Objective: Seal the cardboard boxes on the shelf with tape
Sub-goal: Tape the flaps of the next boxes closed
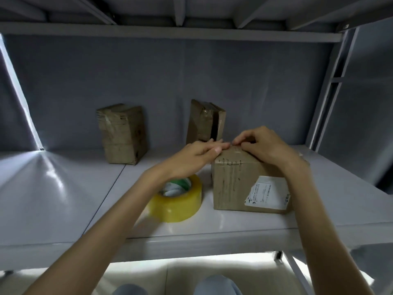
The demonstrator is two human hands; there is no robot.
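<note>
- Cardboard, brown and scuffed, makes up three boxes on a pale grey metal shelf [63, 188]; the nearest box [234, 184] sits at the front right, its front face creased, with a white printed label [269, 193] peeling at one corner.
- Two hands meet on that box's top front edge; the left hand [191, 158] lies with fingers stretched nearly flat, fingertips on the top; the right hand [261, 145] is curled, thumb and fingertips pinching at the glossy tape strip [234, 149] on the top seam.
- One roll of yellowish translucent tape [176, 201], a thick ring with a green-and-white core, lies flat just left of the near box, partly under the left forearm.
- Two further boxes stand upright near the back wall, well apart from each other: the left rear box [122, 134], wrapped in wrinkled clear tape; the right rear box [205, 121], its flaps parted by a dark slit.
- Smooth grey panels form the back wall; a second shelf [170, 31] runs overhead.
</note>
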